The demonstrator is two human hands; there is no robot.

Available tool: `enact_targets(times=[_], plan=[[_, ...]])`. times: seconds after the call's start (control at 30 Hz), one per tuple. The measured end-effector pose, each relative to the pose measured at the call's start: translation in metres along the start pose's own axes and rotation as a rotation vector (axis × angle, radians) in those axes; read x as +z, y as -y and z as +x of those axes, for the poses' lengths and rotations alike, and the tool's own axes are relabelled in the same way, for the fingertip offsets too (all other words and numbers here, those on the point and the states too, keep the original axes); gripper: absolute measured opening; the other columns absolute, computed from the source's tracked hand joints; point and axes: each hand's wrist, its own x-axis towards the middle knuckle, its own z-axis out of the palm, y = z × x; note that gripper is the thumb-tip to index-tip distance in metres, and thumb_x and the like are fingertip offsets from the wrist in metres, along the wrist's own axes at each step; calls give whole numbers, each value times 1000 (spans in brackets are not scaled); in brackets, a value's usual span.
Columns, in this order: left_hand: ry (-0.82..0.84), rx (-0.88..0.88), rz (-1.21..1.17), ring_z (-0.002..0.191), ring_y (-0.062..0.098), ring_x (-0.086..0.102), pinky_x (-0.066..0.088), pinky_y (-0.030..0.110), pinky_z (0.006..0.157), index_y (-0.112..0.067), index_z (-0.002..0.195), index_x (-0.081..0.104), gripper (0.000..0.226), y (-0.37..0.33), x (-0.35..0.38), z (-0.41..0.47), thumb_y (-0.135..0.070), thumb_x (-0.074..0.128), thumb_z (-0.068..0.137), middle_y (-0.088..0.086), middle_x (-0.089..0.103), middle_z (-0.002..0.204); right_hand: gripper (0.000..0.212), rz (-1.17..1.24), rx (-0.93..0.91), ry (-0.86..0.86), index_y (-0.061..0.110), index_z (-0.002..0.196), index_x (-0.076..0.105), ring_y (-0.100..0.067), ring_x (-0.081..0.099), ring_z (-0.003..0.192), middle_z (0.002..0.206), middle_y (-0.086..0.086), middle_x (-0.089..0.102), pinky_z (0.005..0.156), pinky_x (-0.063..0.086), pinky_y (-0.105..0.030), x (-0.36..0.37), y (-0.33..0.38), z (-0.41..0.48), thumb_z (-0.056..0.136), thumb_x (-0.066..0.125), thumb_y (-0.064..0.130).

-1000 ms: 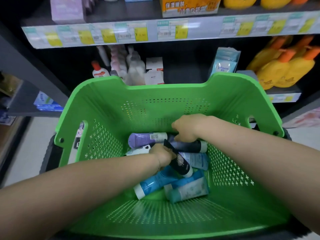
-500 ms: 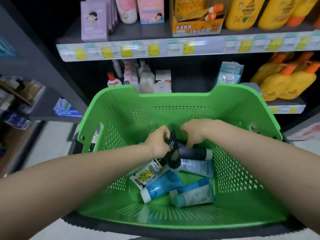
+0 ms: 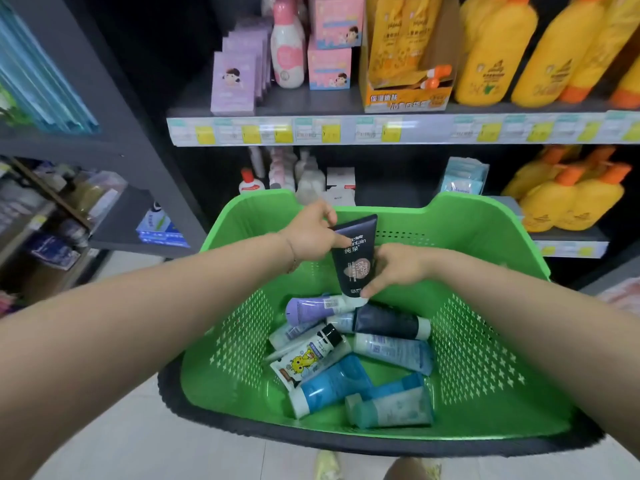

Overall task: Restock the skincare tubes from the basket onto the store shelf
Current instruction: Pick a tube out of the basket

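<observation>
A black skincare tube stands upright above the green basket, cap end down. My left hand pinches its upper left edge. My right hand grips its lower right side near the cap. Several more tubes lie in the basket bottom: a purple one, a dark navy one, a white one with a yellow cartoon, and blue and teal ones. The store shelf with price tags runs behind the basket.
Yellow bottles, pink boxes and purple boxes fill the upper shelf. Yellow bottles, wipes packs and small white bottles sit on the lower shelf. A second shelving unit stands at left.
Both hands have risen from the basket bottom, lifting the black tube upright above the other tubes. My right hand now holds the tube too. The view has tilted up toward the shelves.
</observation>
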Motion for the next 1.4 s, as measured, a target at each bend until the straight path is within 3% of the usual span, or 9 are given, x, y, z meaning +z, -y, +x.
enact_targets(times=[0.1,0.17,0.27,0.43,0.53,0.77,1.0,1.27,1.4], plan=[[-11,33,-65,83,22,45,42,38,71,-20,82,35,36,-16,-12,-3,-7,69,84,10,51,88,53,228,-64,-47,12,123,58,-25,64,106,119,-2,66,94,51,-35,-10,5,-7,74,81,15],[-35,73,-101,79,20,43,42,38,70,-19,82,34,36,-25,-19,-6,-7,68,85,3,41,76,47,304,-102,-72,16,119,57,-20,66,95,110,3,67,75,55,-23,-18,11,-14,77,78,10],[-72,131,-180,64,15,36,40,37,68,-19,79,31,39,-37,-27,-12,-6,68,85,-2,31,66,42,321,-114,-101,24,114,58,-6,57,69,98,10,66,55,40,-18,-29,22,-27,78,78,18],[-6,210,-244,95,22,63,52,47,92,-20,87,38,41,-51,-44,-27,-14,77,77,8,57,93,43,334,-133,-134,27,116,57,-11,60,91,110,6,67,74,46,-27,-48,37,-45,79,77,22],[46,245,-207,108,26,63,49,55,94,-19,105,42,60,-62,-52,-34,-20,84,63,7,68,112,38,322,-162,-143,24,116,57,-15,60,89,110,-2,69,71,43,-27,-62,48,-57,82,74,23],[72,293,-65,75,11,62,50,25,58,-10,123,43,68,-87,-56,-43,0,81,68,3,65,92,36,320,-223,-239,19,117,56,-15,62,82,106,-10,67,73,47,-26,-97,75,-88,85,71,16],[-26,389,29,102,16,63,52,31,91,-12,124,46,77,-122,-64,-48,-1,87,60,3,63,111,32,304,-315,-389,27,111,61,-14,66,81,100,-3,71,77,48,-29,-133,101,-114,82,74,24],[-71,467,-55,100,26,67,53,46,92,-13,116,48,84,-166,-90,-60,-16,91,44,12,66,112,40,286,-376,-523,13,115,65,-26,68,95,109,-14,70,87,52,-40,-171,132,-136,80,75,29],[-70,504,-84,83,15,61,52,35,79,-9,117,47,60,-191,-105,-67,-2,81,69,8,66,103,39,273,-371,-597,14,113,65,-25,68,98,104,-6,73,90,52,-42,-189,149,-147,82,72,37]])
